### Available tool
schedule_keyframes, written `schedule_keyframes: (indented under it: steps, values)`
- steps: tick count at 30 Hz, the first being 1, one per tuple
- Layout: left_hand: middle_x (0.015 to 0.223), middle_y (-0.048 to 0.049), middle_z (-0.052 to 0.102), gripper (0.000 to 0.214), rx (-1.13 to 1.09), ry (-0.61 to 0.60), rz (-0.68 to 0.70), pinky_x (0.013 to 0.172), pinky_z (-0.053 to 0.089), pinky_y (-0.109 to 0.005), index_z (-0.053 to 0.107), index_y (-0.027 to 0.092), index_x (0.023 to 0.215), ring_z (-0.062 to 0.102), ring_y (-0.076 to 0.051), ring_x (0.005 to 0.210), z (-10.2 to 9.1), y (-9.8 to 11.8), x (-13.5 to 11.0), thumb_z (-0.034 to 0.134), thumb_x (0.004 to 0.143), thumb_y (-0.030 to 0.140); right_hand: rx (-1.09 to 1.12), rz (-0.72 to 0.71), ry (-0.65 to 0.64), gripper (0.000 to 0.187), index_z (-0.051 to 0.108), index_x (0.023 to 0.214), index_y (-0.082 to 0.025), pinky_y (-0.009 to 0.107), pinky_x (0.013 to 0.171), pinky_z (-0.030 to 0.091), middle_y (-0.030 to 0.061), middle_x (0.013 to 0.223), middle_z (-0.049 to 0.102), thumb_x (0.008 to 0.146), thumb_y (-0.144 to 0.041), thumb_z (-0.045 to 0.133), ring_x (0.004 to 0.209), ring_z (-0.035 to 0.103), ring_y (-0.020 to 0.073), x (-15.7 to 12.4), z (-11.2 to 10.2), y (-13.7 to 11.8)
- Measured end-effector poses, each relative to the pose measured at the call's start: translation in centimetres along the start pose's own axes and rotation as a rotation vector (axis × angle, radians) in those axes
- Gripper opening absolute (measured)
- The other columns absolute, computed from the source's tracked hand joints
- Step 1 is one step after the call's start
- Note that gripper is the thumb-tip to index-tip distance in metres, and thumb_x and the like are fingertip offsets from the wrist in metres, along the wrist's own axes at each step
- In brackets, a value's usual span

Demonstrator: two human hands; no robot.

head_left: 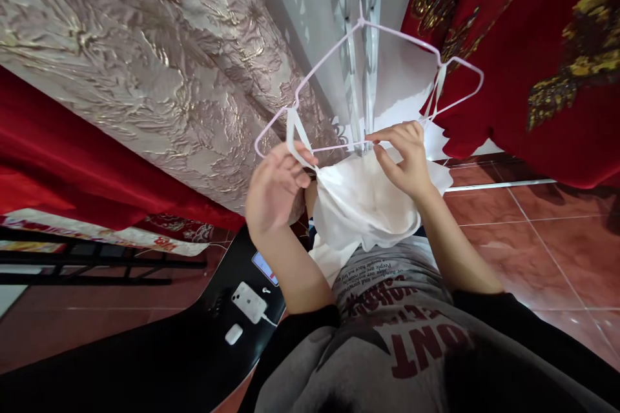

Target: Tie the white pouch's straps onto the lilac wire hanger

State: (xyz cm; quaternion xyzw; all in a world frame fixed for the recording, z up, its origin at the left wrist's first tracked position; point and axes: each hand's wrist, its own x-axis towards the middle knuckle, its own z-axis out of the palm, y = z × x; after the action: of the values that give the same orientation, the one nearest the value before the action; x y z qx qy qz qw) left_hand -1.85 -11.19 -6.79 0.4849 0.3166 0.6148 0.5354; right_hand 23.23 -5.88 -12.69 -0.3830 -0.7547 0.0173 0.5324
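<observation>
A pink hanger (327, 59) hangs in front of me by its metal hook. A white garment with thin straps (371, 197) hangs from it, one strap (290, 126) looped over the left notch and another strap (440, 87) over the right notch. Beside the left strap is my left hand (276, 190), fingers apart and loosely bent, the strap running along the fingertips. My right hand (407, 155) reaches over the garment's top edge with the index finger stretched to the hanger's lower bar. Its thumb stands away from the index finger, and no grip shows.
Textured pinkish curtain (194, 64) drapes on the left, red curtain with gold ornament (518, 77) on the right. A black table (194, 342) at lower left bears a phone (248, 302) with a cable, a white earbud case (234, 334) and an earbud (266, 290). Red tiles (542, 239) cover the floor.
</observation>
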Motion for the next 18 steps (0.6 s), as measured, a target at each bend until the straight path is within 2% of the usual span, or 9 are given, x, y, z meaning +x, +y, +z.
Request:
schedule_keyframes:
  steps: [2, 4, 7, 9, 10, 13, 15, 16, 18]
  values:
    - [0.125, -0.0140, 0.076, 0.043, -0.097, 0.042, 0.104, 0.070, 0.060, -0.024, 0.078, 0.017, 0.115, 0.073, -0.023, 0.117, 0.2, 1.5, 0.7, 0.060, 0.101, 0.053, 0.015, -0.006, -0.027, 0.024, 0.075, 0.116, -0.033, 0.049, 0.103, 0.042, 0.0004, 0.101, 0.078, 0.101, -0.030, 0.055, 0.100, 0.066, 0.0245, 0.0, -0.6, 0.0]
    - [0.142, -0.0102, 0.070, 0.039, -0.114, 0.166, 0.243, 0.083, 0.060, -0.025, 0.078, 0.020, 0.117, 0.062, -0.024, 0.138, -0.1, 1.8, 1.4, 0.052, 0.105, 0.047, 0.033, -0.018, -0.085, 0.027, 0.073, 0.122, -0.035, 0.050, 0.104, 0.043, 0.0007, 0.110, 0.078, 0.100, -0.032, 0.058, 0.104, 0.066, 0.0255, 0.1, -1.6, 0.0]
    - [0.146, -0.0005, 0.069, 0.023, 0.026, 0.495, 0.431, 0.082, 0.058, -0.027, 0.077, 0.030, 0.114, 0.053, -0.026, 0.149, -1.1, 0.1, 2.1, 0.057, 0.103, 0.037, 0.045, -0.003, -0.138, 0.026, 0.073, 0.123, -0.036, 0.053, 0.107, 0.042, 0.0010, 0.115, 0.079, 0.100, -0.036, 0.061, 0.106, 0.067, 0.0266, 0.2, -3.1, -0.1]
    - [0.144, -0.0018, 0.070, 0.019, 0.100, 0.603, 0.417, 0.074, 0.055, -0.026, 0.076, 0.031, 0.113, 0.057, -0.029, 0.144, -1.5, -1.7, 2.2, 0.067, 0.098, 0.035, 0.051, 0.013, -0.140, 0.025, 0.074, 0.122, -0.036, 0.055, 0.110, 0.041, 0.0012, 0.116, 0.079, 0.101, -0.038, 0.059, 0.108, 0.067, 0.0271, 0.3, -3.4, -0.5]
    - [0.142, -0.0049, 0.071, 0.021, 0.100, 0.578, 0.361, 0.070, 0.054, -0.026, 0.077, 0.029, 0.113, 0.060, -0.030, 0.140, -1.4, -2.6, 2.1, 0.070, 0.096, 0.039, 0.059, 0.011, -0.146, 0.026, 0.073, 0.124, -0.036, 0.055, 0.111, 0.041, 0.0015, 0.117, 0.079, 0.102, -0.038, 0.059, 0.109, 0.067, 0.0272, 0.3, -3.3, -0.9]
    - [0.124, -0.0139, 0.078, 0.040, 0.039, 0.351, 0.167, 0.061, 0.050, -0.025, 0.076, 0.022, 0.106, 0.073, -0.029, 0.120, 0.0, -4.6, 1.8, 0.067, 0.096, 0.059, 0.094, -0.024, -0.194, 0.035, 0.067, 0.135, -0.036, 0.057, 0.115, 0.041, 0.0027, 0.129, 0.076, 0.102, -0.038, 0.059, 0.120, 0.066, 0.0285, 0.0, -2.3, -2.1]
    - [0.105, -0.0132, 0.080, 0.045, 0.009, 0.289, 0.169, 0.055, 0.046, -0.024, 0.073, 0.020, 0.098, 0.077, -0.025, 0.103, 1.4, -5.2, 1.7, 0.064, 0.096, 0.064, 0.127, -0.047, -0.194, 0.036, 0.065, 0.137, -0.038, 0.059, 0.118, 0.040, 0.0027, 0.135, 0.073, 0.101, -0.037, 0.059, 0.127, 0.065, 0.0290, -0.2, -1.9, -2.4]
    - [0.097, -0.0116, 0.079, 0.044, 0.003, 0.287, 0.191, 0.054, 0.044, -0.023, 0.071, 0.020, 0.093, 0.078, -0.023, 0.096, 2.1, -5.3, 1.8, 0.065, 0.096, 0.063, 0.144, -0.039, -0.150, 0.035, 0.066, 0.136, -0.038, 0.060, 0.118, 0.041, 0.0027, 0.137, 0.072, 0.102, -0.037, 0.059, 0.130, 0.064, 0.0292, -0.3, -1.9, -2.3]
    - [0.088, -0.0089, 0.077, 0.043, -0.004, 0.298, 0.223, 0.052, 0.042, -0.022, 0.067, 0.020, 0.088, 0.078, -0.021, 0.089, 2.9, -5.2, 2.0, 0.066, 0.096, 0.062, 0.181, 0.030, 0.029, 0.032, 0.068, 0.132, -0.038, 0.059, 0.116, 0.046, 0.0040, 0.140, 0.069, 0.101, -0.039, 0.060, 0.133, 0.063, 0.0296, -0.1, -2.7, -1.3]
